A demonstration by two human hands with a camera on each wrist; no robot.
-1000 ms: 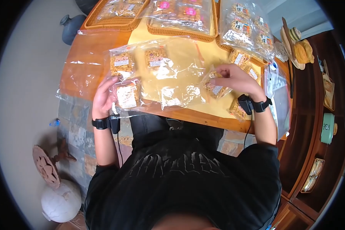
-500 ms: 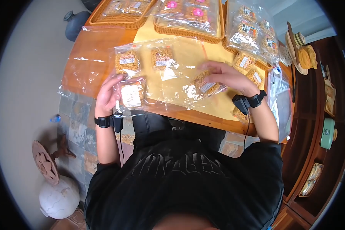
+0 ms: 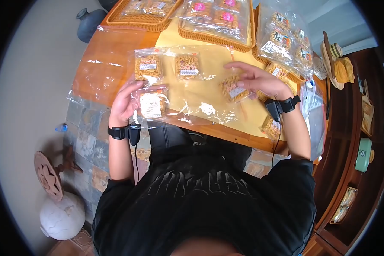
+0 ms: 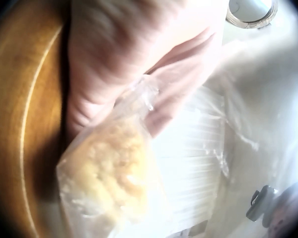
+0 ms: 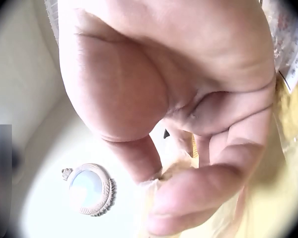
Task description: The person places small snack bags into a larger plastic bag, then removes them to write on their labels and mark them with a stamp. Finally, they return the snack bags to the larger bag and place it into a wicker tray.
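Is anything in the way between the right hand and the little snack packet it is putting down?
Nothing visible is. The right hand is already on the snack packet, fingers over it on the clear plastic sheet on the table. The left hand holds another packet at the near edge.

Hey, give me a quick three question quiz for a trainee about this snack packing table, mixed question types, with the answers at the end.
1. True or false: the left hand holds a snack packet.
2. What touches the packet inside the big clear bag? A) right hand B) a spoon C) nothing
3. What do the wicker trays at the table's far edge hold?

Key: 1 true. 2 A. 3 bagged snack packets.
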